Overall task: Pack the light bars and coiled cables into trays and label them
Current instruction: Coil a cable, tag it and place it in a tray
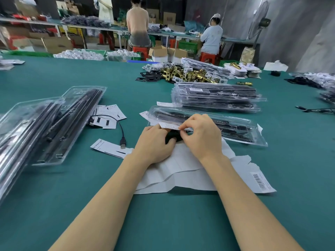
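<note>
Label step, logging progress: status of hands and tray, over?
Both hands, left and right, pinching white label. Clear tray packed, lying just beyond. Backing paper underneath; nothing blocking.

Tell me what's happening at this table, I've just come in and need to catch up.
A person is labelling packed trays. Both hands, left hand and right hand, pinch a small white label just in front of a clear tray holding a black light bar. Peeled backing paper lies under the hands. Finished trays are stacked behind.

Both hands, left and right, pinch a label (white) beside the tray.
</note>
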`<state>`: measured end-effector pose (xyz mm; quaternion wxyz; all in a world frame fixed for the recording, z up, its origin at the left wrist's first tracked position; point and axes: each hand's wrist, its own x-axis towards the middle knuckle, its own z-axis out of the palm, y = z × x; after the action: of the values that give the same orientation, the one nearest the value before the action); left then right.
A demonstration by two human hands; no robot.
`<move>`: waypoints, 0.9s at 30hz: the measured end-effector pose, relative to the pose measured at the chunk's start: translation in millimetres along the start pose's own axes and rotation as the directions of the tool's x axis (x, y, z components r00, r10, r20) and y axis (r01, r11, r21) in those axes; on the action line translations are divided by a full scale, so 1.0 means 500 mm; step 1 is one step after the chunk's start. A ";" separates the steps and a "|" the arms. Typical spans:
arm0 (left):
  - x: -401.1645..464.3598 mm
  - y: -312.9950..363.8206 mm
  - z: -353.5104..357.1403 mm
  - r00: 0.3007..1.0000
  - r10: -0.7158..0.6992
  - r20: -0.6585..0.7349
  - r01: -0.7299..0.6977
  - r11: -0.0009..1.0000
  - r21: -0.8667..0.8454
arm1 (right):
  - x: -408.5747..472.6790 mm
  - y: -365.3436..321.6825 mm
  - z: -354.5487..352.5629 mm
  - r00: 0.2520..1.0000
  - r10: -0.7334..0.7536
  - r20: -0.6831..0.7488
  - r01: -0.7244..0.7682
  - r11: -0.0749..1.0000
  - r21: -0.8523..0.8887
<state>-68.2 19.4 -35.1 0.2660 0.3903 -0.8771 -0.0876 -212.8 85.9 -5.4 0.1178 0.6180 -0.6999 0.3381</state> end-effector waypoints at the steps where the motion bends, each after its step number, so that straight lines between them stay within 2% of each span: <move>1: -0.001 0.002 -0.001 1.000 0.005 -0.013 -0.005 1.000 -0.026 | -0.002 -0.002 0.004 1.000 0.022 -0.002 -0.022 1.000 -0.018; 4: -0.001 0.004 -0.005 1.000 -0.017 -0.021 0.016 0.998 -0.064 | -0.009 -0.010 0.014 0.994 0.105 -0.015 -0.105 0.993 -0.051; 7: 0.000 0.000 -0.007 0.998 -0.048 0.036 0.051 0.995 -0.088 | -0.009 -0.023 0.022 0.980 0.192 -0.049 -0.194 0.980 -0.036; 10: 0.000 0.000 -0.009 0.991 -0.118 0.057 0.126 0.976 -0.178 | -0.012 -0.034 0.025 0.975 0.217 -0.055 -0.220 0.974 -0.053; 13: 0.000 0.001 -0.008 0.983 -0.180 0.042 0.185 0.960 -0.211 | -0.017 -0.033 0.023 0.978 0.200 -0.056 -0.203 0.977 -0.069; 19: 0.007 -0.001 -0.006 0.981 -0.185 0.059 0.193 0.964 -0.186 | -0.020 -0.027 0.023 0.996 0.076 -0.044 -0.082 0.987 -0.136; 23: 0.009 0.000 -0.003 0.977 -0.211 0.015 0.208 0.948 -0.240 | -0.007 -0.021 0.023 0.992 0.072 -0.106 -0.083 0.990 -0.110; 25: 0.010 0.000 -0.003 0.979 -0.203 -0.012 0.193 0.949 -0.249 | 0.000 -0.017 0.024 0.994 -0.010 -0.112 0.000 0.996 -0.086; 27: 0.012 0.000 -0.004 0.980 -0.193 -0.045 0.176 0.952 -0.251 | 0.006 -0.013 0.030 0.996 -0.076 -0.050 0.074 0.996 -0.042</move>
<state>-70.3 15.2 -30.9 0.3330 0.4373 -0.8094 -0.2067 -203.7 74.3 -12.7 0.1605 0.6323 -0.6797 0.3353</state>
